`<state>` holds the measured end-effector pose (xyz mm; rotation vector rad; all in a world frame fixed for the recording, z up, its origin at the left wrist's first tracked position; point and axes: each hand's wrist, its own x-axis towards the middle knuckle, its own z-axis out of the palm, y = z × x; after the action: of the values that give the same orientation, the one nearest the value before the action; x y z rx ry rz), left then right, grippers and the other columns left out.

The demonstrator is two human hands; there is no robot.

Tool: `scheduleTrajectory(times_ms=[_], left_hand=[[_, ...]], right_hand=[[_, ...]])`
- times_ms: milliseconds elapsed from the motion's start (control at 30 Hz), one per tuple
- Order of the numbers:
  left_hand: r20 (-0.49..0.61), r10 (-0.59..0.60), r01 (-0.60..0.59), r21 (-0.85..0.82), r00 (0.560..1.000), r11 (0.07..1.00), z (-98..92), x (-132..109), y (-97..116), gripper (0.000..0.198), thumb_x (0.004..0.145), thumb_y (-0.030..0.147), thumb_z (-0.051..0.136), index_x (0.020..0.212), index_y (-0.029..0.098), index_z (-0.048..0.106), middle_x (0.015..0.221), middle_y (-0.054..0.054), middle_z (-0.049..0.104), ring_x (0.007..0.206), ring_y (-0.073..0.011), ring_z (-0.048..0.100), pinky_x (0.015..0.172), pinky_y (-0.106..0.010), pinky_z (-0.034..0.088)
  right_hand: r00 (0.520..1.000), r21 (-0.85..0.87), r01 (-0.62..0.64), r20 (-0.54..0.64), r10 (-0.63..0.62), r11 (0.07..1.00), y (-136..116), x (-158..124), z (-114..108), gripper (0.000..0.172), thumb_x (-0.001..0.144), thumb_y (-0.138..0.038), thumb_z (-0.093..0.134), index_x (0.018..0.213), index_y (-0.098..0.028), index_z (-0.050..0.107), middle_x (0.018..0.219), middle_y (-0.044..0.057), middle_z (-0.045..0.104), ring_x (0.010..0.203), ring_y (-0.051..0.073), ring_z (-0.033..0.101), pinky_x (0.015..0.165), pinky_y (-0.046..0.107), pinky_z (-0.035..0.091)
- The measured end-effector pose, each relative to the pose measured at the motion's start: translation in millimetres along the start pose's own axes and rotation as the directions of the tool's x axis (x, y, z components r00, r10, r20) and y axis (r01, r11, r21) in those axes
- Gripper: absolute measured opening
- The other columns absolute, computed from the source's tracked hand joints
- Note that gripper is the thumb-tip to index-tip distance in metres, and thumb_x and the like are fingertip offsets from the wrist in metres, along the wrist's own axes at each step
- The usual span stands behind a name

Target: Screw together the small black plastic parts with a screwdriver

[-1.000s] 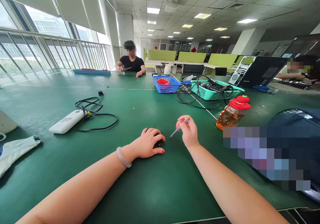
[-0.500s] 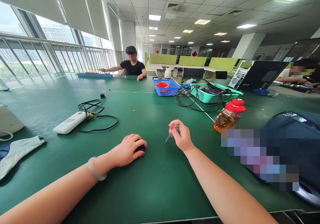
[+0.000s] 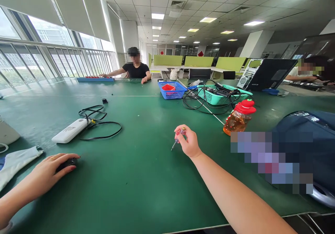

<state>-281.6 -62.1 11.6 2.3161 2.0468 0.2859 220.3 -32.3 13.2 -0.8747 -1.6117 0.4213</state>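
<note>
At the left side of the green table [image 3: 125, 199], my left hand [image 3: 47, 173] is closed over a dark, rounded object that looks like a black computer mouse [image 3: 70, 162]; its palm side is mostly hidden. In the middle, my right hand [image 3: 187, 141] grips a small screwdriver [image 3: 173, 145] by its translucent handle. The metal shaft points down and to the left, its tip near the tabletop. A pale face mask [image 3: 21, 164] lies beside my left hand.
Behind my left hand lies a white power bank [image 3: 70, 131] with a black cable [image 3: 115, 123]. A red-capped bottle [image 3: 237, 120], a dark bag [image 3: 309, 136], a blue basket [image 3: 172, 93] and a green basket [image 3: 214, 98] occupy the right. A person [image 3: 136, 69] sits across.
My left hand has moved far to the left with the black mouse, from the table's middle to near the face mask. My right hand keeps the screwdriver in nearly the same place.
</note>
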Motion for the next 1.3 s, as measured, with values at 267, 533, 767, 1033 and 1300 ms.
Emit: scheduleTrajectory(times_ms=[267,533,767,1033,1300], left_hand=[[-0.241,-0.188,0.196,0.008,0.952,0.981,-13.7,-11,6,0.060,0.083,0.059,0.035,0.124,0.021,0.058,0.115,-0.010,0.067,0.093,-0.0279,0.063,0.085,-0.040,0.048],[-0.351,-0.356,0.381,0.001,0.866,0.925,-25.1,-20,5,0.046,0.088,0.052,0.036,0.120,0.027,0.058,0.111,-0.005,0.066,0.090,-0.0232,0.060,0.071,-0.031,0.046],[-0.322,-0.355,0.357,-0.056,0.878,0.932,-23.6,-22,-7,0.042,0.084,0.045,0.042,0.120,0.028,0.056,0.095,-0.001,0.071,0.080,-0.0217,0.064,0.065,-0.027,0.045],[-0.306,-0.375,0.368,-0.081,0.875,0.926,-34.2,-26,16,0.041,0.086,0.040,0.032,0.110,0.026,0.063,0.077,0.002,0.070,0.068,-0.0192,0.061,0.062,-0.027,0.044],[-0.253,-0.468,0.418,-0.228,0.847,0.880,-34.7,-22,16,0.045,0.086,0.047,0.034,0.108,0.020,0.062,0.096,-0.006,0.075,0.084,-0.0233,0.068,0.072,-0.032,0.052]], right_hand=[[1.000,0.008,-0.007,-0.027,0.007,1.000,3,-1,0,0.013,0.092,-0.032,0.049,0.087,-0.022,0.055,0.065,-0.001,0.056,0.053,0.012,0.053,0.052,0.025,0.047],[0.999,0.002,-0.030,-0.020,0.030,1.000,4,-2,-1,0.014,0.091,-0.034,0.050,0.088,-0.021,0.056,0.067,0.000,0.058,0.054,0.013,0.055,0.051,0.025,0.048],[0.998,-0.004,-0.065,-0.024,0.065,0.998,4,-2,-1,0.016,0.091,-0.036,0.050,0.089,-0.021,0.056,0.067,0.000,0.058,0.054,0.013,0.056,0.050,0.026,0.049],[0.996,0.031,-0.086,-0.027,0.087,0.996,5,-3,0,0.018,0.091,-0.038,0.052,0.088,-0.021,0.057,0.066,0.000,0.059,0.053,0.012,0.056,0.049,0.025,0.050],[0.995,0.030,-0.101,-0.022,0.102,0.994,5,-2,-1,0.022,0.090,-0.042,0.053,0.088,-0.021,0.057,0.067,0.000,0.059,0.054,0.013,0.056,0.048,0.025,0.050]])
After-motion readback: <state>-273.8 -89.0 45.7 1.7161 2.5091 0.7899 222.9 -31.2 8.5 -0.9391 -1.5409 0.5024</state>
